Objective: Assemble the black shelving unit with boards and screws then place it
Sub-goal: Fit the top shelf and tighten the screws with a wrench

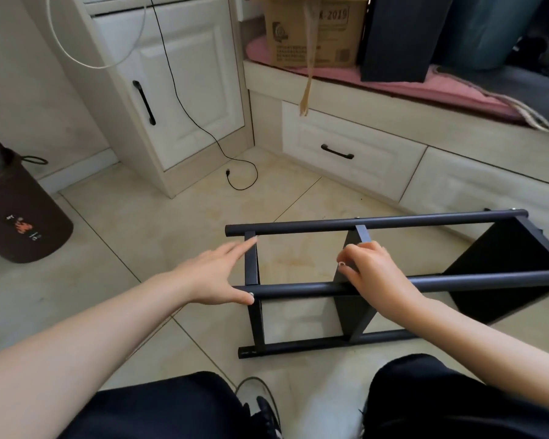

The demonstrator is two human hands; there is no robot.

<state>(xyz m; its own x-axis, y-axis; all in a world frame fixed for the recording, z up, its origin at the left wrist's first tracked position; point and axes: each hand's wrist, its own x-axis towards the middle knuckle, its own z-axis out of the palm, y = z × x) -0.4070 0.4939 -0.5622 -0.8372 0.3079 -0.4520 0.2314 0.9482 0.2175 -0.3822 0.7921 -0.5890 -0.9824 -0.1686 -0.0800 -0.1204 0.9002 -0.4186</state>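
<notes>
The black shelving unit (393, 221) lies on its side on the tiled floor, with round black poles running left to right and black boards fixed between them. My left hand (217, 274) has straight fingers that touch the end board (251, 264) at the left, with the thumb against the near upper pole by a silver screw head (251, 294). My right hand (370, 269) curls over the middle board (354, 308) and the near upper pole (298, 289). A third board (501, 267) closes the right end.
White cabinets and drawers line the back, with a black cable (235, 175) trailing onto the floor. A dark brown bin (23, 217) stands at left. A cardboard box (314, 30) and dark panel (396, 36) rest on the pink-covered bench. My knees fill the bottom edge.
</notes>
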